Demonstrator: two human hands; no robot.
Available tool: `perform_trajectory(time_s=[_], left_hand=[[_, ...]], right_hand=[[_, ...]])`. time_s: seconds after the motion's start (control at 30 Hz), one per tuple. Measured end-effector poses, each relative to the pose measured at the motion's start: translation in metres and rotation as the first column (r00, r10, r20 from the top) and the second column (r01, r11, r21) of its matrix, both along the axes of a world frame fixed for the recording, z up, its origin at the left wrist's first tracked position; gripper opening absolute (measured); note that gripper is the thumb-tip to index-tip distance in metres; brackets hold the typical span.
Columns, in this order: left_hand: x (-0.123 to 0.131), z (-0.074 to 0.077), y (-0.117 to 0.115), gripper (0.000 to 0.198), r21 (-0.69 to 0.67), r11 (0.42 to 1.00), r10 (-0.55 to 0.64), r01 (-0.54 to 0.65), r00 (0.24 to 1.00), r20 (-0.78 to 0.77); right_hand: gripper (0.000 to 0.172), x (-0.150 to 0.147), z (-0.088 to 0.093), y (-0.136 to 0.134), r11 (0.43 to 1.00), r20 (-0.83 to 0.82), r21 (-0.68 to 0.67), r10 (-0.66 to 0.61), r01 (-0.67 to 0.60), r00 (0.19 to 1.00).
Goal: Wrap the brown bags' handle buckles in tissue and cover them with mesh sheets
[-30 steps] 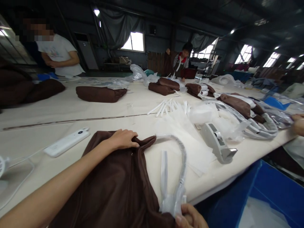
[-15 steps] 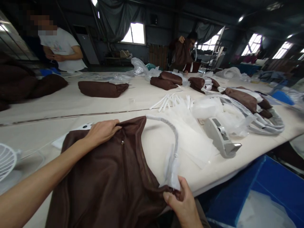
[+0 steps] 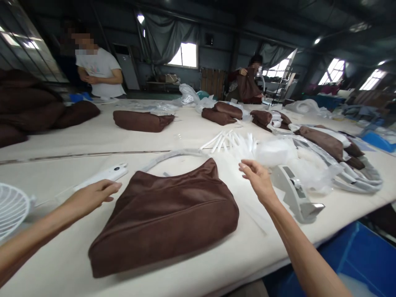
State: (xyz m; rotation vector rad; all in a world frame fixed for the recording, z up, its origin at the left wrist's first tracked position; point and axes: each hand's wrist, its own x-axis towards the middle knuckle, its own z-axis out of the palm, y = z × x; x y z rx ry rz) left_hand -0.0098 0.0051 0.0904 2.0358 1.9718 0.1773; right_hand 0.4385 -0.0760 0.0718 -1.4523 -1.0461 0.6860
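Observation:
A dark brown leather handbag [image 3: 173,222] lies on the table in front of me, its base toward me. Its wrapped strap [image 3: 173,154] arches out on the far side, partly hidden behind the bag. Left of the bag hovers my left hand [image 3: 95,196], holding nothing, fingers apart, near a white device with a round lens [image 3: 108,175]. On the other side, my right hand [image 3: 255,177] is raised beyond the bag's right corner, empty, with loosely curved fingers. It is close to thin white sheets [image 3: 256,214] and several white sticks [image 3: 221,140].
A grey tape dispenser [image 3: 298,196] stands right of my right arm. More brown bags [image 3: 144,121] lie across the table [image 3: 55,255], with a pile at far left. A white fan [image 3: 14,210] is at left, a blue bin [image 3: 355,251] below right. Two people stand beyond the table.
Both hands have let go of the bag and moved apart from it. The bag now lies turned, base toward me and strap on the far side. The view has shifted slightly left.

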Motion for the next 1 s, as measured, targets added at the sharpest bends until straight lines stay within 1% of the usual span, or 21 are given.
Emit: perform_trajectory(time_s=[0.07, 0.13, 0.2, 0.27, 0.37, 0.43, 0.5, 0.57, 0.63, 0.7, 0.73, 0.77, 0.83, 0.87, 0.93, 1.0], left_hand=[[0.002, -0.004, 0.002, 0.057, -0.012, 1.0, 0.006, -0.005, 0.996, 0.092], [0.016, -0.002, 0.005, 0.05, 0.017, 0.998, -0.056, 0.055, 0.992, 0.113], [0.039, 0.005, 0.008, 0.048, 0.024, 0.988, -0.152, 0.151, 0.98, 0.126], [0.068, 0.011, 0.012, 0.047, 0.02, 0.972, -0.235, 0.235, 0.961, 0.144], [0.11, 0.013, 0.02, 0.044, 0.008, 0.943, -0.33, 0.332, 0.933, 0.146], [0.134, 0.008, 0.028, 0.041, -0.018, 0.921, -0.382, 0.389, 0.912, 0.147], [0.154, -0.001, 0.039, 0.037, -0.041, 0.9, -0.423, 0.434, 0.892, 0.159], [0.169, -0.011, 0.052, 0.033, -0.05, 0.889, -0.442, 0.456, 0.881, 0.169], [0.18, -0.023, 0.067, 0.03, -0.055, 0.886, -0.446, 0.461, 0.877, 0.18], [0.187, -0.035, 0.083, 0.03, -0.063, 0.888, -0.435, 0.456, 0.876, 0.208], [0.19, -0.041, 0.091, 0.031, -0.069, 0.887, -0.43, 0.456, 0.872, 0.234], [0.192, -0.045, 0.098, 0.033, -0.078, 0.883, -0.428, 0.463, 0.863, 0.27], [0.196, -0.053, 0.109, 0.037, -0.109, 0.86, -0.43, 0.498, 0.824, 0.368], [0.199, -0.055, 0.114, 0.039, -0.128, 0.84, -0.433, 0.526, 0.795, 0.425], [0.206, -0.057, 0.12, 0.044, -0.166, 0.787, -0.432, 0.594, 0.722, 0.54], [0.212, -0.058, 0.121, 0.051, -0.19, 0.729, -0.418, 0.657, 0.648, 0.636]], right_hand=[[0.048, -0.002, -0.017, -0.019, 0.989, -0.001, -0.129, 0.073, -0.073, 0.997], [0.043, -0.006, -0.033, -0.036, 0.967, -0.011, -0.223, 0.126, -0.125, 0.992], [0.041, -0.01, -0.046, -0.045, 0.955, -0.013, -0.261, 0.142, -0.14, 0.99], [0.043, -0.013, -0.055, -0.045, 0.955, -0.013, -0.27, 0.122, -0.121, 0.992], [0.045, -0.015, -0.063, -0.032, 0.956, -0.003, -0.281, 0.092, -0.089, 0.996], [0.047, -0.018, -0.066, -0.017, 0.953, 0.018, -0.295, 0.085, -0.076, 0.996], [0.051, -0.023, -0.069, 0.0, 0.942, 0.035, -0.326, 0.09, -0.074, 0.995], [0.052, -0.03, -0.07, 0.015, 0.92, 0.021, -0.37, 0.144, -0.127, 0.989], [0.044, -0.038, -0.069, 0.026, 0.885, -0.074, -0.391, 0.245, -0.254, 0.967], [0.029, -0.046, -0.066, 0.029, 0.861, -0.172, -0.335, 0.345, -0.384, 0.923], [0.026, -0.05, -0.064, 0.028, 0.866, -0.173, -0.278, 0.381, -0.416, 0.908], [0.025, -0.054, -0.061, 0.025, 0.879, -0.127, -0.212, 0.408, -0.426, 0.904], [0.024, -0.061, -0.054, 0.016, 0.9, 0.072, -0.08, 0.435, -0.429, 0.898], [0.023, -0.063, -0.05, 0.012, 0.901, 0.179, -0.035, 0.431, -0.432, 0.885], [0.022, -0.068, -0.043, 0.004, 0.892, 0.325, 0.002, 0.428, -0.453, 0.843], [0.022, -0.071, -0.038, -0.001, 0.884, 0.38, 0.006, 0.431, -0.468, 0.819]])
